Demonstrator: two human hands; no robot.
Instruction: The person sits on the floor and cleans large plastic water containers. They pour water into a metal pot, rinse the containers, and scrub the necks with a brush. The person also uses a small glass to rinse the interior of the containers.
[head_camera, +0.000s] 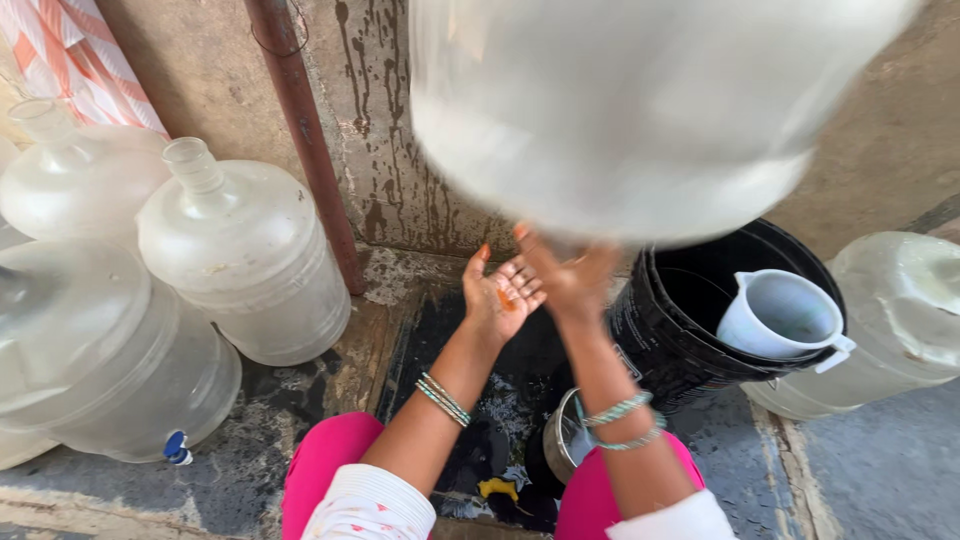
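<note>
Far left of the frame: three clear water jugs against the wall, the nearest one (95, 350) lying on its side with a blue tap, an upright one (245, 255) beside it, another (75, 180) behind. A rusty pipe (300, 130) runs up the stained wall. Lower centre: pink-clad knees and white sleeves. Left hand (498, 295) open, palm up, fingers spread, just below the big blurred jug (620, 110) filling the upper centre. Right hand (572, 275) raised, touching that jug's underside; whether it grips, cannot tell. Beaded bangles on both wrists. A steel pot (562, 440) sits low between the knees. Right of centre: a black bucket (680, 340) with a white plastic mug (785, 315) inside. Far right edge: another pale jug (900, 310) on its side.
</note>
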